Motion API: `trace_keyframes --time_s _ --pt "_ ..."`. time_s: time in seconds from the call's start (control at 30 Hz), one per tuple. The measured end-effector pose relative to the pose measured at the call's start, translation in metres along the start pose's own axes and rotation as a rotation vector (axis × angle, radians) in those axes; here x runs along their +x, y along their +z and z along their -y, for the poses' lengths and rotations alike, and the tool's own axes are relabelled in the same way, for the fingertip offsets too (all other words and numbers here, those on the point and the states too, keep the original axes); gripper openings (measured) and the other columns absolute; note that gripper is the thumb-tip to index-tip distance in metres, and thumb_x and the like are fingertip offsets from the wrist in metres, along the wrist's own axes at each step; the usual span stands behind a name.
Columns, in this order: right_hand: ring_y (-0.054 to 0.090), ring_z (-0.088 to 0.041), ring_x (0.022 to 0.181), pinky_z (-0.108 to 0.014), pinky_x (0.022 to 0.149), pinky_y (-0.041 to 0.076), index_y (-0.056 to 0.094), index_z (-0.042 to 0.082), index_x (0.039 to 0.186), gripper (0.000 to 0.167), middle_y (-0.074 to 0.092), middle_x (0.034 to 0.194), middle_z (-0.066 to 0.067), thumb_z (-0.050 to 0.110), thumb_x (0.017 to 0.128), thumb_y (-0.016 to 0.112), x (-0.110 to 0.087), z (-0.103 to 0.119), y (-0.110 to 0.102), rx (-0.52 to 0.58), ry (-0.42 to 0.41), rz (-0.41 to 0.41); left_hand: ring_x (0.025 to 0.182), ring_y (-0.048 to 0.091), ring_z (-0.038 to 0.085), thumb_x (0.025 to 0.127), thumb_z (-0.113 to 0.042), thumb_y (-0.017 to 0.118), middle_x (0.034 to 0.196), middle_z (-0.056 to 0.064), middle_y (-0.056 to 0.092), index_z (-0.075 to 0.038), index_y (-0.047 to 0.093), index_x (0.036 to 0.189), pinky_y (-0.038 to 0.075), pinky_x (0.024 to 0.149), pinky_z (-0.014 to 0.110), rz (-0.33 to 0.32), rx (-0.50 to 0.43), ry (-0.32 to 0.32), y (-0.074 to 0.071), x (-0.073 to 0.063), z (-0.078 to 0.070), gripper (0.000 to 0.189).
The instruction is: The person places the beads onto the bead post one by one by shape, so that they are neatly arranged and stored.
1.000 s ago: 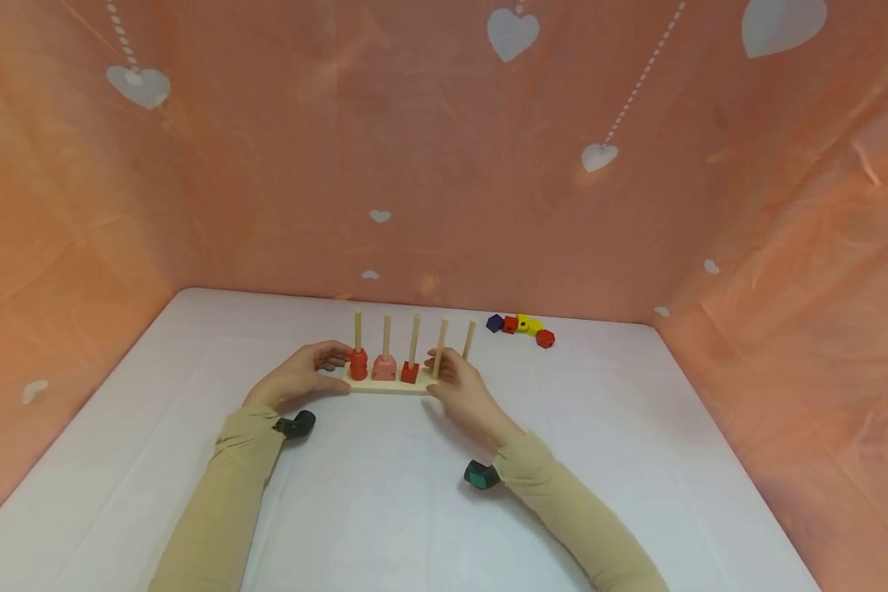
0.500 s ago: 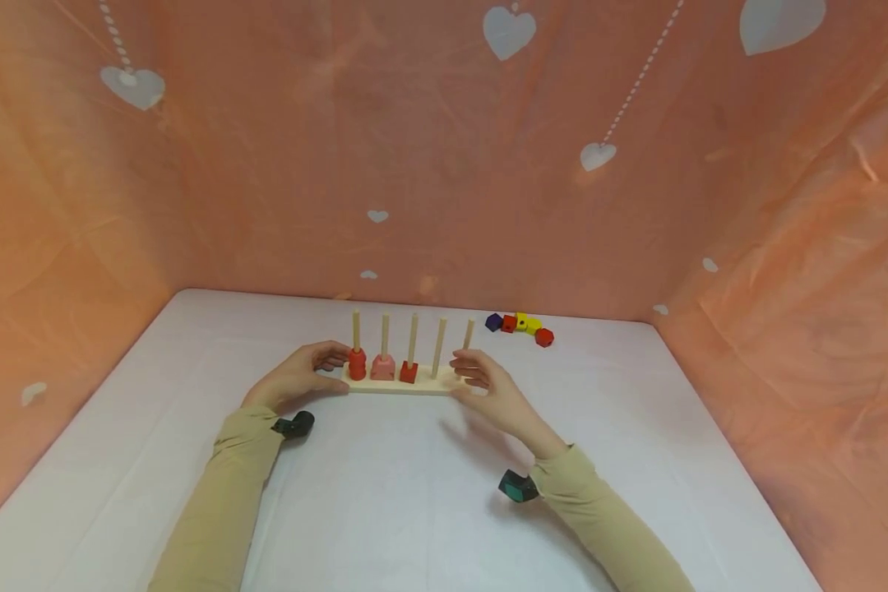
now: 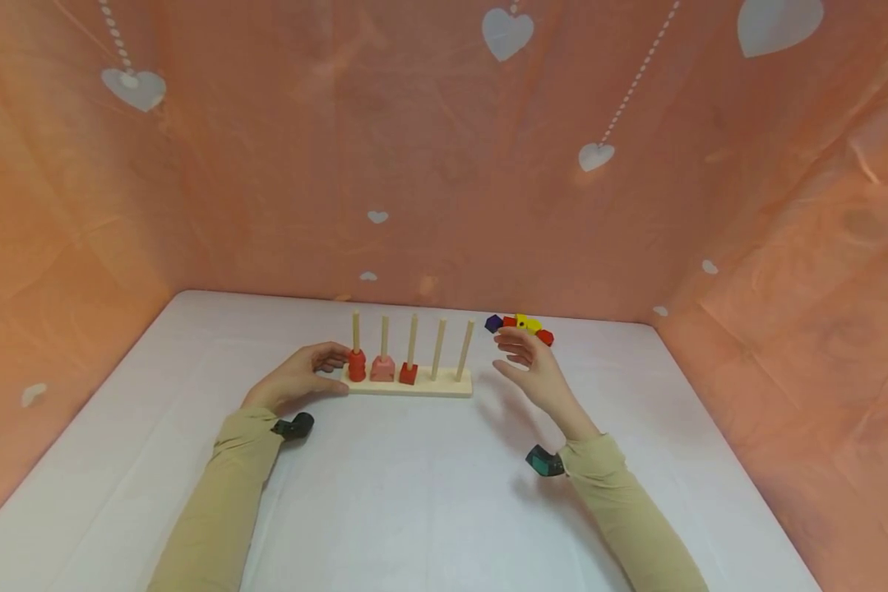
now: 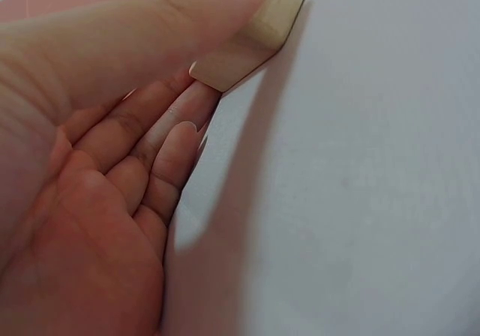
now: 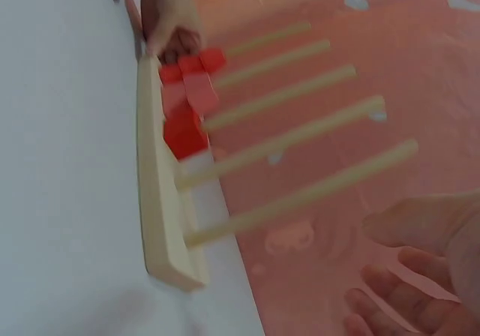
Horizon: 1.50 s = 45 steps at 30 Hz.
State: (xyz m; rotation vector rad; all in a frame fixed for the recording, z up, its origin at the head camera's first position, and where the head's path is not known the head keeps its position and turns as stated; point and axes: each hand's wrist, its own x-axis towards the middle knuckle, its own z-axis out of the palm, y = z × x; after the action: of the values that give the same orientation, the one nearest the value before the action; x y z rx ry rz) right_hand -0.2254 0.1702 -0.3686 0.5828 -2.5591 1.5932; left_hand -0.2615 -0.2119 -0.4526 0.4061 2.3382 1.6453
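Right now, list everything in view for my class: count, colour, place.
peg board: 1, pale wood, on table
pegs: 5, pale wood, on board
red stack: 1, red, leftmost peg
pink stack: 1, pink, second peg
cube: 1, red, middle peg
purple block: 1, purple, table's far side
loose red blocks: 2, red, same cluster
loose yellow blocks: apparently 2, yellow, same cluster
table: 1, white, under board
backdrop: 1, orange-pink, around table
hearts: several, white, on backdrop
wrist cameras: 2, black, at wrists
sleeves: 2, beige, foreground
left hand: 1, bare, gripping board's left end
right hand: 1, bare, right of board
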Motion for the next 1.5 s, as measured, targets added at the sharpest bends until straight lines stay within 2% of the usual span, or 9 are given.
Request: trace_keyframes --time_s 0.1,0.27,0.47,0.53,0.83,1.13,1.5 --pt "0.049 -0.045 0.117 -0.053 0.098 0.039 0.044 -0.014 0.129 0.049 0.051 0.126 -0.032 -0.007 0.085 0.065 0.006 0.002 -0.004 -0.026 -0.029 -0.038 0.115 0.047 0.03 0.074 -0.012 0.083 0.126 0.013 0.053 -0.004 0.051 0.13 0.037 0.1 0.046 0.003 -0.005 0.006 0.0 -0.001 0.0 0.066" --pt "0.05 -0.048 0.114 -0.056 0.095 0.04 0.046 -0.017 0.125 0.047 0.054 0.121 -0.034 -0.012 0.083 0.064 0.023 -0.022 -0.007 -0.058 -0.084 -0.084 0.115 0.046 0.031 0.074 -0.013 0.083 0.126 0.014 0.052 -0.005 0.051 0.13 0.037 0.1 0.046 0.007 -0.017 0.007 -0.001 -0.001 0.0 0.065" --pt "0.048 -0.044 0.118 -0.054 0.099 0.037 0.048 -0.013 0.126 0.046 0.053 0.124 -0.03 -0.009 0.084 0.066 0.048 -0.066 -0.006 -0.084 -0.029 -0.121 0.115 0.047 0.031 0.073 -0.014 0.084 0.125 0.013 0.053 -0.005 0.052 0.129 0.037 0.099 0.046 -0.001 -0.011 0.007 -0.001 -0.001 0.002 0.065" --pt "0.049 -0.043 0.118 -0.052 0.099 0.037 0.048 -0.012 0.126 0.045 0.053 0.124 -0.029 -0.007 0.084 0.066 0.053 -0.072 -0.006 -0.097 -0.002 -0.127 0.115 0.047 0.031 0.073 -0.014 0.084 0.125 0.013 0.053 -0.005 0.052 0.129 0.037 0.099 0.046 -0.002 -0.009 0.009 0.0 0.0 0.002 0.066" --pt "0.048 -0.033 0.12 -0.044 0.103 0.036 0.047 0.0 0.133 0.048 0.053 0.129 -0.017 0.005 0.089 0.065 0.07 -0.091 -0.008 -0.143 0.169 -0.13 0.115 0.047 0.03 0.073 -0.014 0.084 0.125 0.013 0.053 -0.006 0.052 0.129 0.037 0.1 0.046 -0.008 -0.014 0.001 0.0 0.001 0.003 0.064" --pt "0.041 -0.03 0.126 -0.044 0.106 0.032 0.043 0.005 0.138 0.052 0.047 0.137 -0.013 0.005 0.09 0.064 0.079 -0.099 -0.008 -0.107 0.24 -0.101 0.114 0.047 0.03 0.074 -0.013 0.083 0.125 0.013 0.053 -0.006 0.052 0.129 0.038 0.099 0.045 -0.007 -0.005 0.006 0.0 0.0 0.001 0.063" --pt "0.041 -0.033 0.126 -0.045 0.105 0.034 0.048 0.003 0.135 0.047 0.05 0.134 -0.015 0.002 0.091 0.062 0.084 -0.102 -0.008 -0.251 0.213 -0.084 0.114 0.047 0.03 0.073 -0.012 0.083 0.124 0.013 0.053 -0.005 0.053 0.128 0.038 0.099 0.045 -0.006 -0.004 0.009 -0.001 0.001 0.003 0.063"
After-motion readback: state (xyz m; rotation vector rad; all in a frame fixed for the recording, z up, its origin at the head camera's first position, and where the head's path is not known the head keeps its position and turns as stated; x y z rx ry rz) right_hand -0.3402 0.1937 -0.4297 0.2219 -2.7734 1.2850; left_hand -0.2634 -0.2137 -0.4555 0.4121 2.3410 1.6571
